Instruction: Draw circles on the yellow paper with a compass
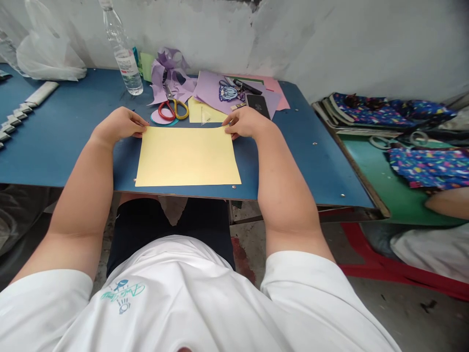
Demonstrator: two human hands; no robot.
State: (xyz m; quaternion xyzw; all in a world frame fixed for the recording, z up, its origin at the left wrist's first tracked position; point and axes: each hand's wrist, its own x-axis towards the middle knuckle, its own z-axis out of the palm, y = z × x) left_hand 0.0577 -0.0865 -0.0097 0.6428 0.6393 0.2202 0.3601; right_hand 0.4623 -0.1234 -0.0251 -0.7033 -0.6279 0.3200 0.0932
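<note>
A plain yellow sheet of paper [188, 157] lies near the front edge of the blue table. Its far left corner is pinched between the thumb and fingers of my left hand [124, 123]. At the far right corner my right hand [244, 122] grips the same sheet in a similar pinch. Just beyond the sheet are scissors [173, 109] with one red and one yellow handle, resting over round paper pieces [158, 117]. Behind my right hand, another yellow sheet [196, 111] carries a small clear triangle ruler [205, 115].
Crumpled purple paper [172, 73] and a water bottle [126, 63] stand along the wall. A dark phone [257, 103], keychain [227, 93] and purple sheets [212, 85] lie at the back right. A plastic bag [47, 54] sits far left. Another person's arm [449, 201] shows at a green table [370, 156].
</note>
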